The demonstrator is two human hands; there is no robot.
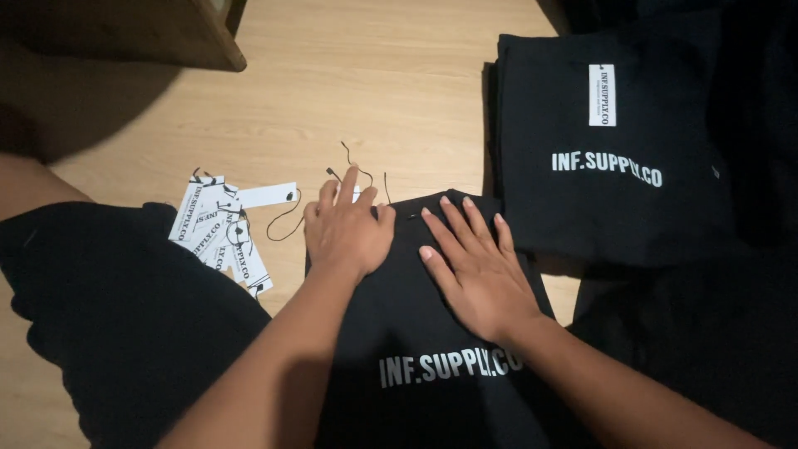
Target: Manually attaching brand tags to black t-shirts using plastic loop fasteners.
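Hands both press flat, fingers spread and grasping nothing, left hand point(347, 229) and right hand point(474, 262) on an untagged black shirt point(416, 333), tagged stack point(611, 150) beside, loose tags point(218, 224) waiting.

A matt black cloth garment point(432, 333) with pale print is seen under both hands. A folded stack point(615, 208) of the same matt cloth is shown beside it. Smooth white paper tags point(218, 229) with thin black strings are spread on a pale, smooth, wood-grain floor point(357, 75).

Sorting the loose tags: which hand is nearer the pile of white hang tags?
Left hand, just right of the white hang tags; right hand lies farther right on the black garment.
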